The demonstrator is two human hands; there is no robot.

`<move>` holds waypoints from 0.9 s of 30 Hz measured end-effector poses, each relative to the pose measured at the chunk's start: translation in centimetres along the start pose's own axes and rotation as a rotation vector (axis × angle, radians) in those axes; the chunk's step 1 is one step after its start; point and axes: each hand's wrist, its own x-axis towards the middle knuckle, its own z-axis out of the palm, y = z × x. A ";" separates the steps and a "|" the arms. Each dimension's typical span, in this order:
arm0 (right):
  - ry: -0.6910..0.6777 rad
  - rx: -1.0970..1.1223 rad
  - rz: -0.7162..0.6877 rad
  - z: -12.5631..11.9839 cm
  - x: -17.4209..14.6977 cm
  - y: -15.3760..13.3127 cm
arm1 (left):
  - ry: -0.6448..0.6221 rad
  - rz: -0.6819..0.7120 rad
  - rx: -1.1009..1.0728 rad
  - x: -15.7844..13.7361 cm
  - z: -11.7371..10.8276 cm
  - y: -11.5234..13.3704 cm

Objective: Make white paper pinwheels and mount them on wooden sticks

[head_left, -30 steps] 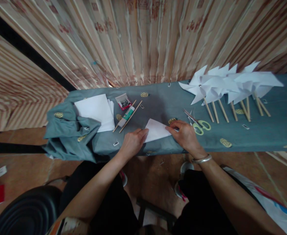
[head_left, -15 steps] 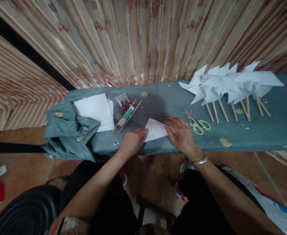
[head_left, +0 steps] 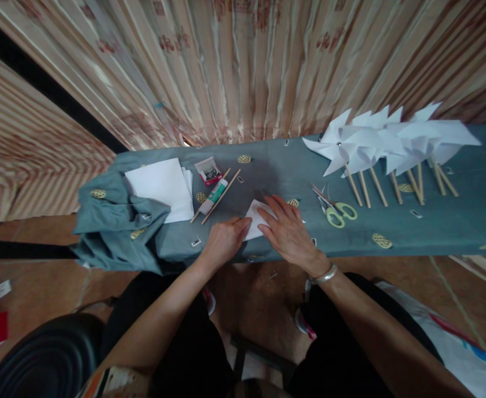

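A folded white sheet of paper lies near the front edge of the cloth-covered table. My left hand pinches its left edge, fingers curled together. Across the right part of the paper rests my right hand, open and flat with the fingers spread, hiding much of it. Green-handled scissors lie to the right of my right hand, blades partly apart. Up and left of the folded paper are two wooden sticks with a glue stick between them.
A stack of white paper lies at the left. Behind the glue stick stands a small open red-and-white box of metal pins. Several paper pinwheels on sticks lie at the back right. Bunched tablecloth hangs at the left end.
My right hand has slid left over the folded paper and flattened, covering its right part. The left hand and the other things on the table have stayed put.
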 end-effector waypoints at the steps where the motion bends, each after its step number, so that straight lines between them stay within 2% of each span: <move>1: -0.002 -0.007 0.001 0.0 0.0 0.0 | 0.000 0.000 -0.003 0.0 0.0 0.0; 18: -0.044 -0.064 0.058 0.1 1.0 -0.6 | 0.003 0.004 -0.024 0.0 0.0 0.0; 27: -0.059 -0.020 0.096 0.1 1.4 -0.7 | -0.028 -0.005 0.000 0.0 -0.4 0.1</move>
